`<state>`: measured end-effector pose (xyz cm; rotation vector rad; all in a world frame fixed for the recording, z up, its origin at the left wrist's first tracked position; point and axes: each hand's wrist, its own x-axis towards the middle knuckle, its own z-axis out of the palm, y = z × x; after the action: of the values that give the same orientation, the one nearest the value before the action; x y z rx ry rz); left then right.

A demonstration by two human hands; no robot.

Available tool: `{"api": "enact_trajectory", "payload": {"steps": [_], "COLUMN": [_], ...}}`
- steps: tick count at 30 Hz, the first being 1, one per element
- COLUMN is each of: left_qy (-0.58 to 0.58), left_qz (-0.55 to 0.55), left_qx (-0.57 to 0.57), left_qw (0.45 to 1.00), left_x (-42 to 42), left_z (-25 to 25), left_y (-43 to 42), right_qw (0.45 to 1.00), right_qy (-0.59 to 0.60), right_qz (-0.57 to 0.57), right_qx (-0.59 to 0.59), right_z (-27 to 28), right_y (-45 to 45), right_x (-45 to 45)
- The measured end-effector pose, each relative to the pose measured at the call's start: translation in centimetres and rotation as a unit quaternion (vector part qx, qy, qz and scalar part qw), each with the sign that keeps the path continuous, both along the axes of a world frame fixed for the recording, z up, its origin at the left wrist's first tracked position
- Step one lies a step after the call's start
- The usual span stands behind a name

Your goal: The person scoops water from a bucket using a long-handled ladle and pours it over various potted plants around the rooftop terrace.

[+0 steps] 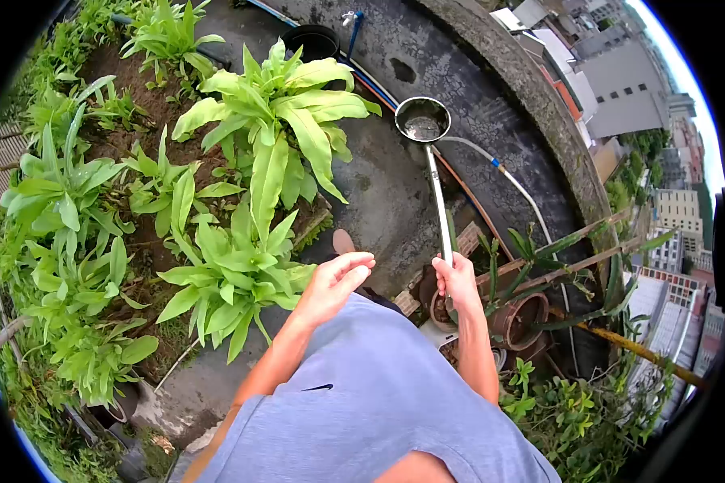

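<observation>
A long-handled metal ladle (436, 181) points away from me, its round bowl at the far end with what looks like a little liquid inside. My right hand (457, 281) is closed around the lower part of its handle. My left hand (336, 283) is in front of my body, fingers bent toward the thumb with a gap between them, and nothing shows in it. Just to its left, a broad-leaved green plant (232, 270) grows at the edge of the soil bed (149, 233). A taller light-green plant (286, 113) stands beyond.
A black bucket (312, 42) and a blue tap (353, 30) are at the top. Hoses (528, 197) run along the dark floor beside a curved concrete wall (540, 97). Clay pots (524, 320) and spiky stems are at the right, with buildings beyond the wall.
</observation>
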<state>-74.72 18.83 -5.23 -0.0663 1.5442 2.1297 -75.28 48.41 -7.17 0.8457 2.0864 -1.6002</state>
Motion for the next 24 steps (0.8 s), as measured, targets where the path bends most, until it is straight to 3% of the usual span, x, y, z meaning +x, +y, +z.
{"api": "enact_trajectory", "payload": {"steps": [8, 15, 18, 22, 24], "left_qy": [-0.004, -0.028, -0.116, -0.166, -0.182], "left_qz": [0.075, 0.228, 0.318, 0.365, 0.388], "left_qx": [-0.019, -0.071, -0.051, -0.061, -0.063], "left_qw": [0.997, 0.971, 0.940, 0.914, 0.901], "left_x": [-14.5, -23.1, -25.8, -29.7, -31.2], "left_z": [3.7, 3.3, 4.8, 6.6, 6.5], "left_y": [2.7, 8.1, 12.0, 15.9, 17.2], "right_qw": [0.990, 0.949, 0.896, 0.842, 0.730], "right_qy": [-0.028, 0.018, 0.052, -0.017, 0.125], "right_qz": [0.136, 0.295, 0.387, 0.466, 0.541], "right_qx": [0.020, 0.109, 0.209, 0.271, 0.398], "right_z": [0.8, -7.7, -10.9, -12.8, -15.6], "right_y": [2.0, 0.2, -1.5, -5.4, -5.7], "right_x": [-24.6, -51.4, -61.9, -73.2, -75.8]}}
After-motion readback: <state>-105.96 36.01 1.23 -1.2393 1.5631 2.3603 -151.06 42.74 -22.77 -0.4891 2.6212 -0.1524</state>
